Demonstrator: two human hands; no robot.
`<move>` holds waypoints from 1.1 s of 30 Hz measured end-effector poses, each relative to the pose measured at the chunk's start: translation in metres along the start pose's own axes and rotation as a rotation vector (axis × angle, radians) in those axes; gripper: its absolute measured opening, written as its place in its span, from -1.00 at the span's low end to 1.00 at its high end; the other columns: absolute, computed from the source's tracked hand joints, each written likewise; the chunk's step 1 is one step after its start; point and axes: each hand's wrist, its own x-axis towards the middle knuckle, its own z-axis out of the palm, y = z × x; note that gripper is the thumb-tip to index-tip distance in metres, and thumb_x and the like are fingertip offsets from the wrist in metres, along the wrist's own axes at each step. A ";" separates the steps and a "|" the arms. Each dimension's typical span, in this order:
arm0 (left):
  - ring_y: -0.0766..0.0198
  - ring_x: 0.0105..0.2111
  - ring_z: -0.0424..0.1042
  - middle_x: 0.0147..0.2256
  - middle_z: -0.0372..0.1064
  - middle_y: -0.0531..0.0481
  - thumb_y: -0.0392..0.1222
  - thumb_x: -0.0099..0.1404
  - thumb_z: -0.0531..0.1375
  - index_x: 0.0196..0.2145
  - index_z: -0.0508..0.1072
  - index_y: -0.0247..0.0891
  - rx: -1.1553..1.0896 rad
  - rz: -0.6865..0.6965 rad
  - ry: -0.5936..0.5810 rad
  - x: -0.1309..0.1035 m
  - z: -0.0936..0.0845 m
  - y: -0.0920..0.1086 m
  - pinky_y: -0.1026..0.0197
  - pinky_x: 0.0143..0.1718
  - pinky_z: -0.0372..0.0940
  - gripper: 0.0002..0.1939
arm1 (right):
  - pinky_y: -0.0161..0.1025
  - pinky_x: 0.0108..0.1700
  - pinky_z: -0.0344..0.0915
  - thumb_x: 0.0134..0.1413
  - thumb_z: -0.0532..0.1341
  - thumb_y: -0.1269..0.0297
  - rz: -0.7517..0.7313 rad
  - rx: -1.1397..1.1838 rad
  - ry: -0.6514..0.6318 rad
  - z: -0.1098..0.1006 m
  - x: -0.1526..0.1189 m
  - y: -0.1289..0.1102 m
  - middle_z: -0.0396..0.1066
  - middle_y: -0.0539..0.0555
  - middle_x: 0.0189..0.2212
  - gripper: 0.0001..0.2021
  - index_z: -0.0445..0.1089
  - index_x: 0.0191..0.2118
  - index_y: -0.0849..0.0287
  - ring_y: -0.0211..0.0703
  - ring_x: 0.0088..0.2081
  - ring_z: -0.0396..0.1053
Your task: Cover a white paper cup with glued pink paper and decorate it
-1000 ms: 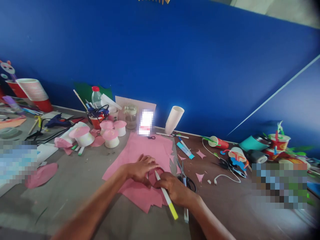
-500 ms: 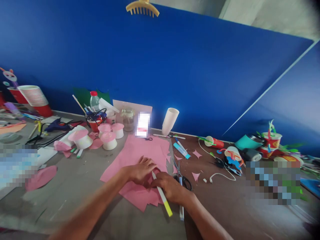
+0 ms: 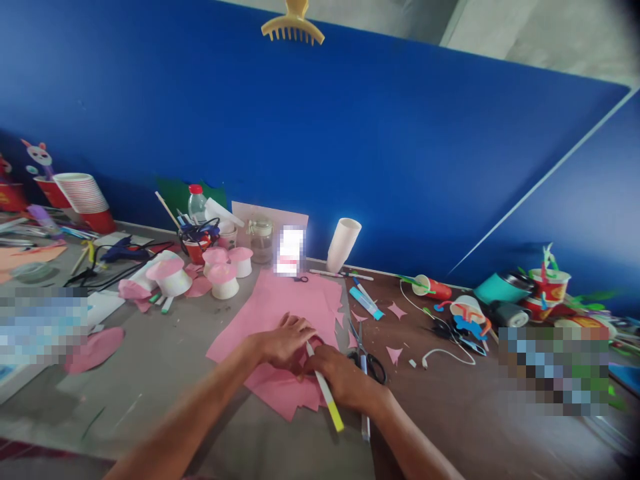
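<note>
Pink paper (image 3: 295,297) lies on the table before me, with jagged cut edges at its right and bottom. My left hand (image 3: 287,341) rests on it, palm down, fingers spread a little and touching something small and pink. My right hand (image 3: 340,375) is closed round a white marker with a yellow end (image 3: 327,399); its upper tip is by my left fingers. What lies beneath the two hands is mostly hidden. Black-handled scissors (image 3: 367,363) and a capped white pen (image 3: 365,407) are just right of my right hand.
Pink-topped white cups (image 3: 225,281) and a glass jar (image 3: 261,240) stand behind, left of a lit screen (image 3: 290,251). White stacked cups (image 3: 344,244) lean by the blue panel (image 3: 320,133). Pink scraps (image 3: 394,355), a glue tube (image 3: 366,303) and a white cable (image 3: 450,351) lie to the right.
The view has shifted slightly, so the surroundings appear a little further right. Both hands keep nearly the same pose on the pink paper, and the marker stays in my right hand.
</note>
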 end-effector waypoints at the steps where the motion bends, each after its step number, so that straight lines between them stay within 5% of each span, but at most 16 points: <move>1: -0.27 0.20 0.18 0.24 0.21 -0.30 0.21 0.07 0.39 0.27 0.20 -0.19 0.000 -0.004 0.000 0.000 0.000 0.000 -0.32 0.26 0.04 -0.09 | -0.09 0.03 0.31 0.24 0.19 0.39 0.004 -0.013 0.000 0.001 0.000 0.000 0.45 0.15 -0.18 -0.82 0.51 -0.10 0.18 0.00 -0.10 0.40; 18: -0.23 0.21 0.18 0.22 0.23 -0.28 0.18 0.07 0.41 0.23 0.26 -0.19 0.034 -0.009 -0.026 -0.002 -0.008 0.011 -0.28 0.30 -0.04 -0.14 | -0.08 0.01 0.36 0.14 0.26 0.36 0.003 0.110 -0.015 -0.008 -0.002 -0.001 0.48 0.20 -0.14 -0.77 0.51 -0.08 0.18 0.03 -0.07 0.42; 28: -0.21 0.17 0.23 0.15 0.27 -0.20 0.19 0.00 0.48 0.18 0.31 -0.09 0.107 -0.054 -0.031 -0.001 -0.016 0.020 -0.15 0.20 0.13 -0.14 | -0.17 -0.17 0.36 0.14 0.17 -0.34 0.015 0.598 0.066 -0.060 -0.028 0.011 0.50 0.12 -0.24 -0.32 0.46 0.05 0.19 -0.08 -0.22 0.44; 33: -0.18 0.14 0.25 0.13 0.26 -0.27 0.18 -0.03 0.50 0.12 0.36 -0.19 0.180 -0.096 -0.068 0.000 -0.023 0.027 -0.09 0.16 0.18 -0.15 | -0.17 -0.22 0.32 0.27 -0.05 -0.33 0.166 0.548 0.196 -0.065 -0.031 0.010 0.41 0.05 -0.41 -0.32 0.51 -0.07 0.18 -0.11 -0.31 0.37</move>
